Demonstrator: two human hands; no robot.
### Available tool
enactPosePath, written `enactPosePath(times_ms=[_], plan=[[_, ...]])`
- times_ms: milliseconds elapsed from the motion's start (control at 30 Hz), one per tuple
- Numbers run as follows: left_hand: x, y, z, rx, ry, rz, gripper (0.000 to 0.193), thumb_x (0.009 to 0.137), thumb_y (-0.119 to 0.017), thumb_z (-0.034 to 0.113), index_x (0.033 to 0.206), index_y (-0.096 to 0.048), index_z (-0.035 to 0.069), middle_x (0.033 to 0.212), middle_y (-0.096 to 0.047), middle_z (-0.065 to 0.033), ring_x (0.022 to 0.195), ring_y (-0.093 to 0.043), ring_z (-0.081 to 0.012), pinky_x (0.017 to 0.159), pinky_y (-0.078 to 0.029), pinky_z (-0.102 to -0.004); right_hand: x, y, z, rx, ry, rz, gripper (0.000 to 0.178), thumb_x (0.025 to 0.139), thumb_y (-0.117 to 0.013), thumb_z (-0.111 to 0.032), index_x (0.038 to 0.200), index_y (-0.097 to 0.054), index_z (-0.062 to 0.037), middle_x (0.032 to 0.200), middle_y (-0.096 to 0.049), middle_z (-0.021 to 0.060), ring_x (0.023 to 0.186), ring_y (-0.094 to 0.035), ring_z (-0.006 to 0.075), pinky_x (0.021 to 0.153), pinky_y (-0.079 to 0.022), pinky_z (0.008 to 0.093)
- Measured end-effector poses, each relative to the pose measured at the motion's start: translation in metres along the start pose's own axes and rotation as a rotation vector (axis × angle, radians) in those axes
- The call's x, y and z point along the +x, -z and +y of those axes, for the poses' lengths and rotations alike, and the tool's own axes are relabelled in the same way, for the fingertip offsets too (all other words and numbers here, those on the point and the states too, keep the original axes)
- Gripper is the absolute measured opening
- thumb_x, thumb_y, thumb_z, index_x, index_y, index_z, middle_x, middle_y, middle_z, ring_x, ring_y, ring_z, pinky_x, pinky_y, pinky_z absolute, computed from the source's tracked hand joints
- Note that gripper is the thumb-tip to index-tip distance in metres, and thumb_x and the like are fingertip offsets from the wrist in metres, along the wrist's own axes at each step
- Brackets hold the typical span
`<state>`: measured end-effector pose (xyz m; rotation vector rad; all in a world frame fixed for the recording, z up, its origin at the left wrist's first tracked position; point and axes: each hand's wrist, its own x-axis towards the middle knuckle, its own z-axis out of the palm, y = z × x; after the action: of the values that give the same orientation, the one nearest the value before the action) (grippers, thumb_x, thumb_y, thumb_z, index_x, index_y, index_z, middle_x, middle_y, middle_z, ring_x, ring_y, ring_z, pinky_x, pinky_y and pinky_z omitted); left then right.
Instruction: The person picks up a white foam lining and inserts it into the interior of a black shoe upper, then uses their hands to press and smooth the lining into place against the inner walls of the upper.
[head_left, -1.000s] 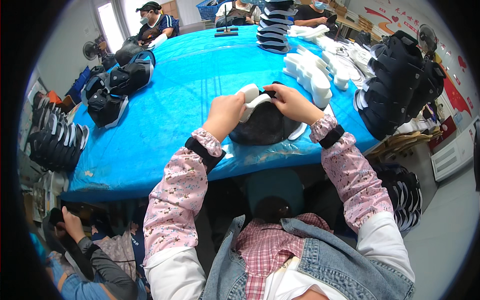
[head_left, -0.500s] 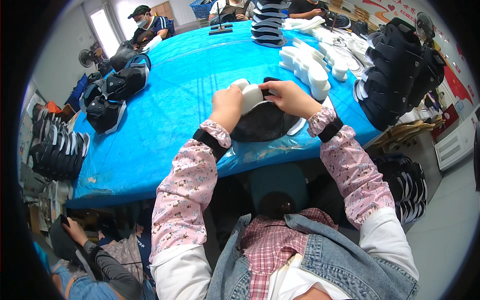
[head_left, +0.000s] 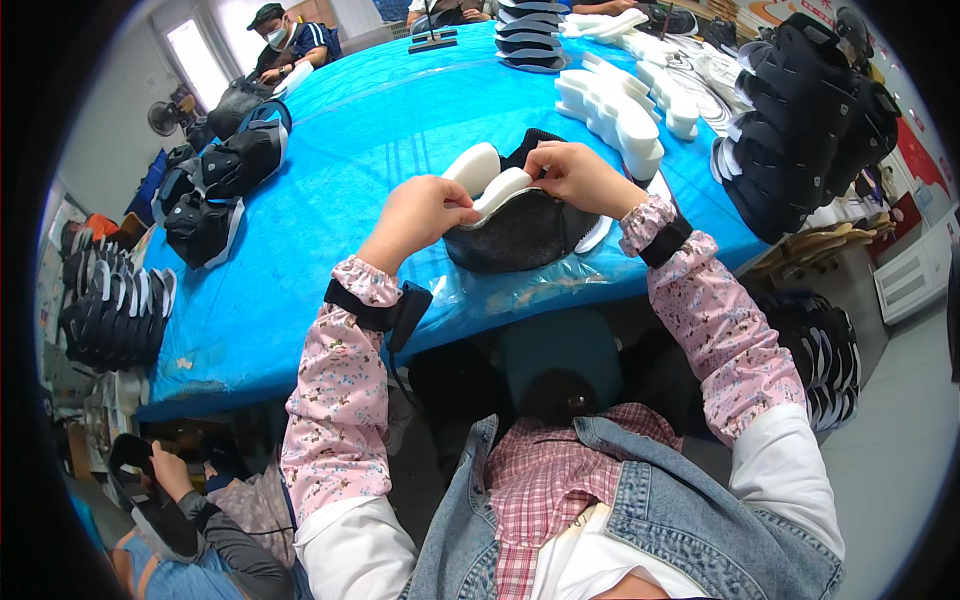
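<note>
Near the table's front edge, a curved black fabric shell (head_left: 512, 235) with a pale rim stands on the blue sheet. A thick white foam pad (head_left: 506, 184) sits in its opening along the near rim, and a second white pad (head_left: 474, 168) rises behind it. My left hand (head_left: 420, 212) pinches the foam and rim at the left end. On the other side my right hand (head_left: 580, 178) grips the shell's right edge beside the pad, fingertips partly hidden. A black flap (head_left: 530, 146) stands up behind my right fingers. A white piece (head_left: 594, 234) shows under the shell's right side.
White foam pieces (head_left: 612, 112) lie beyond my right hand. Tall stacked black shells (head_left: 790, 130) stand at the right, others (head_left: 240, 160) at the left, with another stack (head_left: 532, 38) at the back. Co-workers sit around the blue-covered table (head_left: 350, 200); one at lower left holds a black piece (head_left: 150, 500).
My left hand has shifted left and down along the rim, uncovering more of both foam pads. My right hand stays at the right edge. The view has moved slightly.
</note>
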<state>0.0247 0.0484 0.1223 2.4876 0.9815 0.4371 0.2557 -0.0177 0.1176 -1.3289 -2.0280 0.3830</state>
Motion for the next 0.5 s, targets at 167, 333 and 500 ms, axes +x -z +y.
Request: enactPosePath(times_ms=[167,333,500], plan=[[0.003,0.003,-0.003,-0.004,-0.027,-0.074,0.021,0.070,-0.071,0.026,0.082,-0.071,0.008,0.074,-0.066,-0.0108,0.066,-0.062,-0.0238,0.064,-0.048,-0.0322,-0.001,0.001,0.007,-0.030,0.088,-0.017,0.011,0.075,-0.063,-0.006,0.085,-0.063,-0.0021,0.080,-0.061,0.0112,0.074,-0.059,0.0256,0.066,-0.047,0.0308],[0.001,0.006,0.001,-0.007,-0.045,-0.092,0.022,0.070,-0.071,0.026,0.082,-0.070,0.008,0.073,-0.066,-0.0105,0.066,-0.063,-0.0239,0.064,-0.048,-0.0322,-0.009,0.011,0.001,-0.030,0.154,-0.126,0.011,0.081,-0.058,-0.003,0.089,-0.061,0.0029,0.087,-0.062,0.0113,0.078,-0.059,0.0243,0.071,-0.047,0.0293],[-0.001,0.005,-0.001,-0.006,-0.084,-0.130,0.022,0.073,-0.069,0.026,0.086,-0.069,0.007,0.077,-0.066,-0.0096,0.071,-0.063,-0.0233,0.067,-0.048,-0.0321,-0.014,0.016,-0.002,-0.003,0.183,-0.180,0.013,0.083,-0.057,-0.004,0.093,-0.061,0.0030,0.090,-0.062,0.0115,0.079,-0.059,0.0249,0.073,-0.047,0.0296]])
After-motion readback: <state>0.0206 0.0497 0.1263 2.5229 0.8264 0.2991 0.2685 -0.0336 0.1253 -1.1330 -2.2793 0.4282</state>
